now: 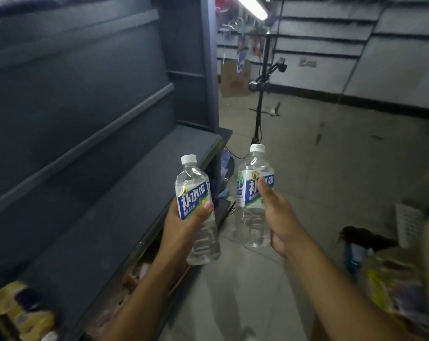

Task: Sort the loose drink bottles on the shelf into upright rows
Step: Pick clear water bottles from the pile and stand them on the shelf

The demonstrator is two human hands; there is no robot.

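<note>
Blurred yellow packets (16,313) sit nearest on the dark shelf (134,193), by whose front edge the left hand (184,225) grips one upright bottle (192,185), the right hand (280,217) grips a second bottle (254,173) over the floor, and a camera stand (260,107) rises beyond.

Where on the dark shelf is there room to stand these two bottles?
The shelf board lies bare from the yellow packs at its near end to the grey post at its far end. Crowded spots: the near end by the yellow packs, and the blurred packets on the level below.
</note>
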